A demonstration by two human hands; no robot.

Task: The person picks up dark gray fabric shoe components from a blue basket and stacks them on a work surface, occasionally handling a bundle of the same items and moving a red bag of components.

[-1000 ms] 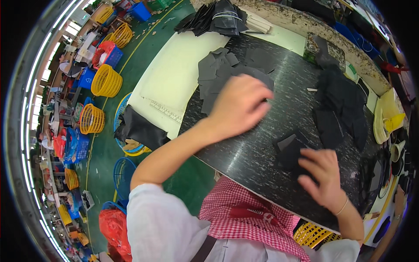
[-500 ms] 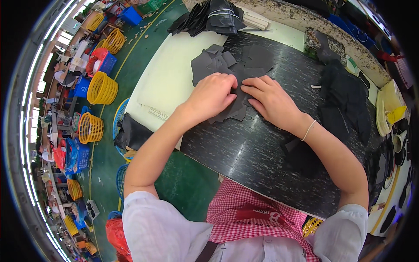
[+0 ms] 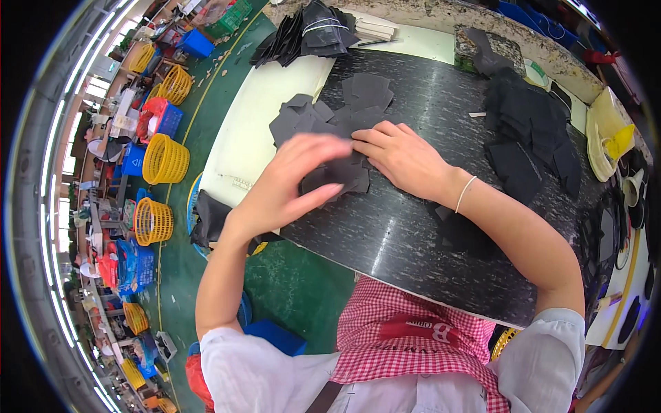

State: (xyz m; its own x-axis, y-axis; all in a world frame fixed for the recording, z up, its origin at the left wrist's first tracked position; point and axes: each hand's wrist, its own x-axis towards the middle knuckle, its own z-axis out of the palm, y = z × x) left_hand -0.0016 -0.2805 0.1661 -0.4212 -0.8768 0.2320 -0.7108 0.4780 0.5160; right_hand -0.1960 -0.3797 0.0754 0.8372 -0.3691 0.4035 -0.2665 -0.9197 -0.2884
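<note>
Flat dark grey cut pieces lie overlapping in a loose cluster on the black speckled board, some reaching onto the white surface at the left. My left hand is over the near left part of the cluster, thumb spread away from the fingers, its fingertips slightly blurred. Nothing shows in its grasp. My right hand rests with outstretched fingers on the right side of the cluster, fingertips touching the pieces. What lies right under those fingertips is hidden.
Black pieces lie heaped on the board's right side. At the far edge are a tied bundle of dark pieces and a worn block. Yellow baskets stand left across the green floor. A yellow cloth hangs at far right.
My left hand has drawn back left from the pieces, and its thumb has spread from its fingers. My right hand remains on the cluster. The whole view has shifted slightly.
</note>
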